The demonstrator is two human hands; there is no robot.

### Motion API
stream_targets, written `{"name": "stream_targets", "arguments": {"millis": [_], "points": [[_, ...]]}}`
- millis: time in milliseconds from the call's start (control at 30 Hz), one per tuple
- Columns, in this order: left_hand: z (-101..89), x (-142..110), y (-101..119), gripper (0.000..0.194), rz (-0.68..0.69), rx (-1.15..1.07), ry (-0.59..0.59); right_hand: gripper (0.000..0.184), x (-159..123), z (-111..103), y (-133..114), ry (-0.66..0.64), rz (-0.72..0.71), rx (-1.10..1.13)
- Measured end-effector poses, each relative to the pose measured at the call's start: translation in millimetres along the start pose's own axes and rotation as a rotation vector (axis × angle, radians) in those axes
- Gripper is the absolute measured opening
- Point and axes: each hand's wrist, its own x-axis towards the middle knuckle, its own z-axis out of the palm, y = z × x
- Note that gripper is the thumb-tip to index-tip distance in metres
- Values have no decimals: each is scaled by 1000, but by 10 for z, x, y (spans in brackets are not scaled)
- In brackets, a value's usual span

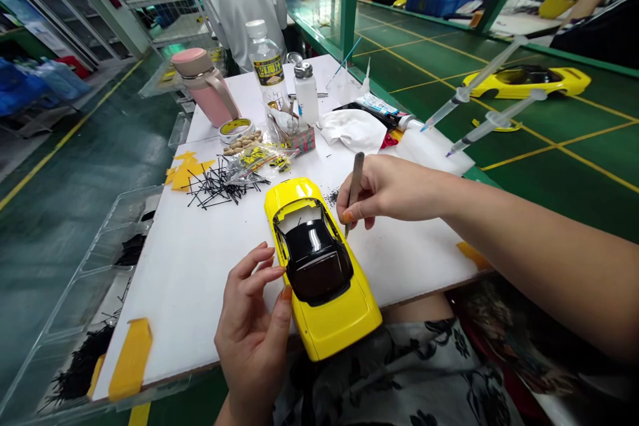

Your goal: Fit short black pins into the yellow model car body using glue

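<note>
head view: tweezers (356,180) are pinched by the right hand (394,188) — the yellow car (339,329), overhanging the near table edge (184,375), could be tipped, being unclamped by the spread-fingered left hand (252,339).

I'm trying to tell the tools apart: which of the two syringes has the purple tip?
The near syringe, closer to the person's right forearm, has the purple tip; the far syringe has a blue one.

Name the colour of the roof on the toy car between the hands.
Glossy black roof; it shows best in the head view.
</note>
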Motion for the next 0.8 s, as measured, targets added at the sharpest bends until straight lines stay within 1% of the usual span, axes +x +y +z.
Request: {"name": "stream_targets", "arguments": {"millis": [133,200,233,333,400,467,567,633,800], "points": [[-2,-2,2,23,-5,-6,1,7,-76,-43,-29,29,4,-12],[-2,-1,4,23,-6,-9,1,7,-157,-36,-48,86,2,-16],[-3,-1,4,23,-7,-6,1,8,-208,-13,-49,140,0,-15],[-6,-1,1,21,-13,16,7,23,-385,155,18,374,-15,-70],[-7,-2,-2,21,-15,33,10,33,-501,334,139,514,-53,-213],[-6,-2,-2,21,-11,41,10,37,-596,526,301,584,-147,-415],[-5,-2,1,21,-12,42,6,41,-683,760,517,572,-313,-708],[-5,-4,4,20,-17,47,4,43,-707,848,591,548,-366,-832],[-8,-12,0,22,-14,69,3,43,-700,890,591,555,-405,-929]]}}
